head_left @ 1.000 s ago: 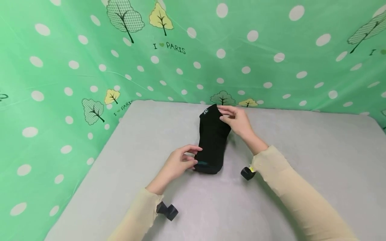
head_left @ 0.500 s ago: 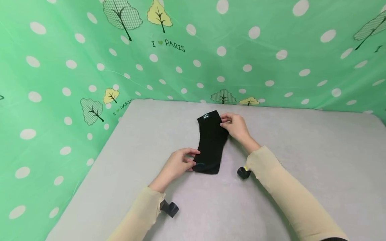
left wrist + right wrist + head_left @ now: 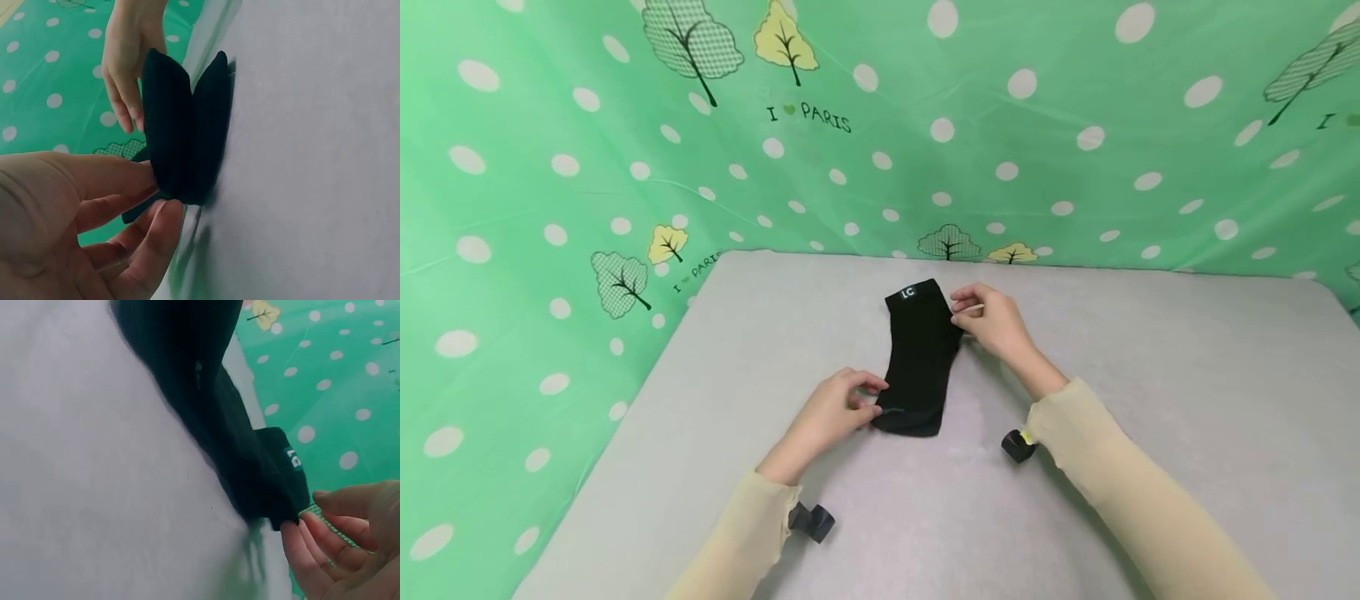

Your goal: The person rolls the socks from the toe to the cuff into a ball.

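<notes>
A pair of black socks (image 3: 921,354) lies stacked on the grey tabletop, cuff end away from me, a small white "LC" label on the cuff. Two dark layers of the socks (image 3: 181,125) part at the toe end in the left wrist view. My left hand (image 3: 831,412) touches their left edge by the toe, thumb and index finger spread apart. At the cuff's right side is my right hand (image 3: 996,321), its fingers loosely bent with a gap between thumb and index. In the right wrist view one fingertip of the right hand (image 3: 350,544) meets the corner of the cuff.
Grey tabletop (image 3: 1150,358) surrounds the socks. A green dotted curtain (image 3: 1060,167) with printed trees hangs along the back and left edges. Black wrist cameras (image 3: 1018,446) sit at both beige sleeves (image 3: 1120,467).
The cuff end, raised in the right hand's fingers earlier, has come down flatter on the table. The right hand's thumb and index have parted from it. The left hand stays near the toe.
</notes>
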{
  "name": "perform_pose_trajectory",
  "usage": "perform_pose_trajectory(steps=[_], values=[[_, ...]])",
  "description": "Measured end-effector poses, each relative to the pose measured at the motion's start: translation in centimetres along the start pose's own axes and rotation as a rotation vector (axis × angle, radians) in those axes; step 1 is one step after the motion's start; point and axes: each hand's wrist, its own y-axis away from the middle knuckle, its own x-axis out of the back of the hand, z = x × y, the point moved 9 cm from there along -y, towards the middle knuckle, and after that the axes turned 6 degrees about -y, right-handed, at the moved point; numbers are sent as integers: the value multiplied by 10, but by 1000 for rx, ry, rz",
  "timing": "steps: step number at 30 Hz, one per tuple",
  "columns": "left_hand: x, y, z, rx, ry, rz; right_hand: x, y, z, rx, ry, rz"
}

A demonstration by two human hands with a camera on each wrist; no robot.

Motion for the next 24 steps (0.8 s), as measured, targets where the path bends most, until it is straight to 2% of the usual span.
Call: perform_pose_trajectory(steps=[5,10,15,24], values=[[5,2,1,-17,-9,32,1,17,-6,21,-48,-32],[7,3,8,-90,18,35,3,37,-11,27,-57,-41],[6,3,16,-157,88,18,-1,56,-14,46,-82,-62],[-1,1,19,-190,183,-24,-19,84,-14,102,-155,-148]])
